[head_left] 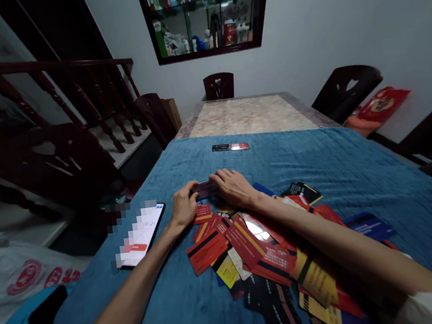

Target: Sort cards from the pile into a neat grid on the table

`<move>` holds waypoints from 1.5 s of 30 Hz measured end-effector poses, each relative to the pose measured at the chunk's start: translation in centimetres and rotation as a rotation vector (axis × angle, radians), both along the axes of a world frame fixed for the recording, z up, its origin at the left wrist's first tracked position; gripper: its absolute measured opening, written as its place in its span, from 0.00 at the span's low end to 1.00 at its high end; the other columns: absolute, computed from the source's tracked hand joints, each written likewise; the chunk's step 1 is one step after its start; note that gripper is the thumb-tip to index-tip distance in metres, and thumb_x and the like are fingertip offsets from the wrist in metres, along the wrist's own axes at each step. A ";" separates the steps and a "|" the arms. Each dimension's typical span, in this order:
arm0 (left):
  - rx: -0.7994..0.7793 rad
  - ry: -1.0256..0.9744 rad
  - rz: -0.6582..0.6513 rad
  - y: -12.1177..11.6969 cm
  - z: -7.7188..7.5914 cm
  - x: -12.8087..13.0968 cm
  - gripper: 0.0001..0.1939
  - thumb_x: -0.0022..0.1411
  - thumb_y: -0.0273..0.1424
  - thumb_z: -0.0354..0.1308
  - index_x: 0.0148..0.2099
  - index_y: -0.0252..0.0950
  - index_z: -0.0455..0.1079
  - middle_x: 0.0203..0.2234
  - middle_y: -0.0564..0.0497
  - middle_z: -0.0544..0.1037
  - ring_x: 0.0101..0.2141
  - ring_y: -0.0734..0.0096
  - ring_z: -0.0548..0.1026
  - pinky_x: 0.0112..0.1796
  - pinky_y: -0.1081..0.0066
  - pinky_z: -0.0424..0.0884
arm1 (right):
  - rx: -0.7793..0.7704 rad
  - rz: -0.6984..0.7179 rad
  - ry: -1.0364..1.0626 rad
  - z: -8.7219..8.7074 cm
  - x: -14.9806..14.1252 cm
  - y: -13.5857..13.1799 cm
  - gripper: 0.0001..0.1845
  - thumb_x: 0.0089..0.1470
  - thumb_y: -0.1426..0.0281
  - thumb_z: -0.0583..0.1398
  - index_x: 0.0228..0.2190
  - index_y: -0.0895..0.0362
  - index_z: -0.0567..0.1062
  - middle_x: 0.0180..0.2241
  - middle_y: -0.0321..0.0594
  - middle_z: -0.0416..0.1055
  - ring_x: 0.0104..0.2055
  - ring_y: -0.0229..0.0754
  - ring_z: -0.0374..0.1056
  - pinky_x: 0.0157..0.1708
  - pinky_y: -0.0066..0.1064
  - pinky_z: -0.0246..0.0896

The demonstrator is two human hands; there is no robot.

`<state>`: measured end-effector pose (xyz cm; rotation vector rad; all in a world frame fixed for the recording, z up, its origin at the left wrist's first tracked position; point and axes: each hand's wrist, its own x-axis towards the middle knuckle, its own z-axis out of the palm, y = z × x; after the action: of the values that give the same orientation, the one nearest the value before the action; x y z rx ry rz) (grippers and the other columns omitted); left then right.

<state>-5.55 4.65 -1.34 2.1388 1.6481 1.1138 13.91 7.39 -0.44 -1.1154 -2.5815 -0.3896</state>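
Both my hands meet at the far edge of a heap of plastic cards [265, 255] on a blue cloth [337, 169]. My left hand [184, 206] is curled, its fingertips pinching the left end of a small dark purplish card [204, 188]. My right hand [233, 187] lies over the card's right end, fingers bent down on it. The heap holds several red, yellow, black and blue cards, spread under my right forearm. Two more cards [230, 147], one black and one red, lie side by side farther up the cloth.
A lit phone [142, 235] lies on the cloth left of my left hand. A dark phone [47, 321] lies at the near left. Beyond the cloth the marbled tabletop [247, 115] shows. Dark chairs [344, 90] ring the table. A stair railing [55, 92] stands at left.
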 end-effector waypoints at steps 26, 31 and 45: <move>0.027 0.331 -0.249 4.0 1.6 1.5 0.24 0.56 0.21 0.56 0.55 0.36 0.62 0.50 0.43 0.66 0.48 0.60 0.71 0.52 0.59 0.70 | -0.109 -0.069 0.032 2.3 2.4 1.5 0.18 0.57 0.66 0.61 0.47 0.61 0.70 0.49 0.53 0.66 0.49 0.52 0.58 0.42 0.37 0.61; 0.017 0.432 -0.266 5.9 2.3 1.9 0.26 0.56 0.21 0.55 0.58 0.36 0.62 0.53 0.40 0.65 0.45 0.59 0.73 0.48 0.59 0.73 | -0.117 -0.093 0.070 2.0 3.1 2.9 0.21 0.55 0.65 0.65 0.48 0.60 0.70 0.49 0.52 0.65 0.50 0.52 0.58 0.42 0.36 0.61; 0.010 0.471 -0.370 13.0 1.9 2.3 0.21 0.52 0.23 0.59 0.50 0.37 0.66 0.47 0.44 0.71 0.44 0.60 0.74 0.47 0.61 0.71 | -0.218 -0.171 0.120 1.5 4.3 7.4 0.22 0.54 0.63 0.65 0.48 0.60 0.71 0.50 0.50 0.64 0.51 0.50 0.59 0.45 0.36 0.63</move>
<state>-3.22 17.62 0.55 2.7142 1.3078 0.5387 18.21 14.83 1.05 -1.3944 -2.4756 -0.0756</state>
